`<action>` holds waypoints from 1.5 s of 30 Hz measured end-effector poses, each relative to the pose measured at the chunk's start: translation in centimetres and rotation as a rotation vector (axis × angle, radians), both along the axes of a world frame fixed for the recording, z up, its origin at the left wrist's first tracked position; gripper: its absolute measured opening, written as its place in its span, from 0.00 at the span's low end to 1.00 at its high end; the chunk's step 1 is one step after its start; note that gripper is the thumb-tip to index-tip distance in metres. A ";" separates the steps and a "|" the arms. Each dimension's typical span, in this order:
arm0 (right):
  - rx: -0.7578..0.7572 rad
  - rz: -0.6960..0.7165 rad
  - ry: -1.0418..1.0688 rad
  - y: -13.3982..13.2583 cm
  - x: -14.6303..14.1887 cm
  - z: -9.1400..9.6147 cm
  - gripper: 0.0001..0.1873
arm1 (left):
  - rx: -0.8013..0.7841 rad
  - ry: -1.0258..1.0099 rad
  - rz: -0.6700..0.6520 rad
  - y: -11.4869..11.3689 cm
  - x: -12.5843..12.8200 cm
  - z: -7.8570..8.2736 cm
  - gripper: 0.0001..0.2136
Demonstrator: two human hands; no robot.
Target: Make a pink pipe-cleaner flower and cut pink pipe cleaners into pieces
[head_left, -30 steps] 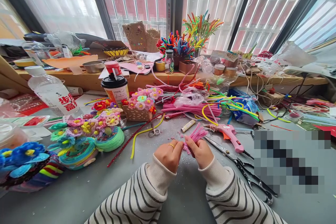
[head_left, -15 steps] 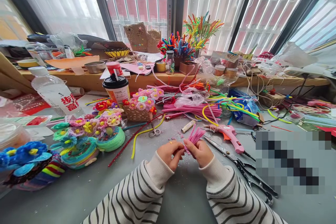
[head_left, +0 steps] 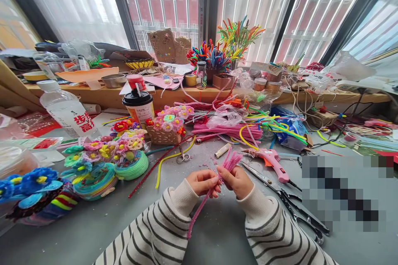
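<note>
A bunch of pink pipe cleaners (head_left: 231,161) is gripped in my right hand (head_left: 238,181), its tips fanning out above the thumb. My left hand (head_left: 203,182) pinches at the lower end of the bunch, close against the right fingers. From between the hands one long pink pipe cleaner (head_left: 198,215) trails down toward my left sleeve. Just right of my right hand lie large scissors (head_left: 281,192) with black handles, and a pink glue gun (head_left: 273,161) rests beyond them. A lighter (head_left: 223,150) lies behind the bunch.
Pipe-cleaner flower baskets (head_left: 130,165) stand at the left, near a water bottle (head_left: 70,112) and a lidded cup (head_left: 139,107). Small scissors (head_left: 183,157) lie beside a yellow pipe cleaner (head_left: 160,169). Piled pink pipe cleaners (head_left: 226,131) lie at the back, below a cluttered wooden ledge (head_left: 168,98).
A long pink pipe cleaner now hangs down from between my hands. My left fingers have shifted and opened out slightly; my right hand keeps its hold on the bunch.
</note>
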State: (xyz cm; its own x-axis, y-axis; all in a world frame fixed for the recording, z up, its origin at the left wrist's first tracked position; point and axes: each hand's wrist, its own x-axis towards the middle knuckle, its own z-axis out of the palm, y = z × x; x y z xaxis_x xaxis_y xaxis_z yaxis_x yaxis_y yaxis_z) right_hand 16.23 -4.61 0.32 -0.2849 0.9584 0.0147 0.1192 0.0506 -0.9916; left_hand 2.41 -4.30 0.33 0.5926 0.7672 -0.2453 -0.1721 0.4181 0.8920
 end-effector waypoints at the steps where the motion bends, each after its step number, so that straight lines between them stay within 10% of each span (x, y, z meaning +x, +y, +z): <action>1: -0.003 -0.002 -0.001 0.0 0.0 0.0 0.23 | -0.013 0.015 -0.001 0.0 0.0 0.0 0.14; 11: 0.067 -0.109 -0.091 0.1 0.3 0.0 0.20 | 0.349 0.305 0.268 -0.8 0.7 0.2 0.12; 39: 0.079 0.059 -0.061 -0.1 0.0 0.7 0.20 | -0.180 -0.078 -0.004 -0.2 0.0 0.1 0.13; 45: 0.009 0.085 0.020 0.1 0.2 0.4 0.21 | 0.036 0.043 0.054 -0.6 0.3 0.1 0.13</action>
